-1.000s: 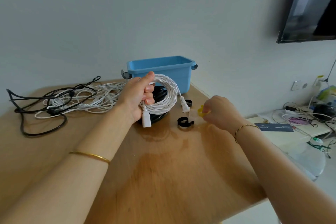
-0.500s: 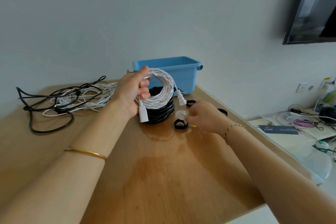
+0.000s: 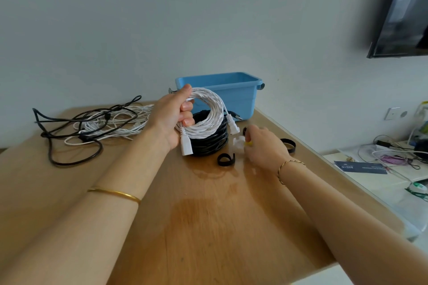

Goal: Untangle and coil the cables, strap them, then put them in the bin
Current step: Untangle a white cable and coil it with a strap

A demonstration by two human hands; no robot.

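The left hand's [image 3: 171, 115] fingers are curled through the middle of a coil of white twisted cable [image 3: 206, 114], with the thumb lying over the top of the loops, so the bundle is gripped firmly and held upright just above the table. A white moulded connector [image 3: 186, 147] hangs from the near side of the coil below the palm, and a second white plug [image 3: 234, 130] dangles at its right.

The right hand's [image 3: 264, 148] fingertips are closed in a pinch on a small whitish strap [image 3: 238, 144]. It is blurred, and a yellow spot beside it may be part of it.

Directly behind and below the held coil, a coil of black round cable [image 3: 208, 144] lies flat on the wooden table [image 3: 208, 227]. A curled black strap [image 3: 225, 159] lies on the table just near of the black coil, between the two hands. Another black strap loop [image 3: 289, 144] sits just right of the right hand.

Farther back, the blue rectangular plastic bin [image 3: 240, 99] stands at the table's far edge, against the wall, behind both coils. At the far left of the table lies a loose tangle of black and white cables [image 3: 99, 125], well apart from the bin.

A thin gold bangle [image 3: 115, 193] circles the left forearm, and a twisted gold bracelet [image 3: 289, 166] circles the right wrist. A dark wall-mounted screen [image 3: 403, 18] hangs at upper right.
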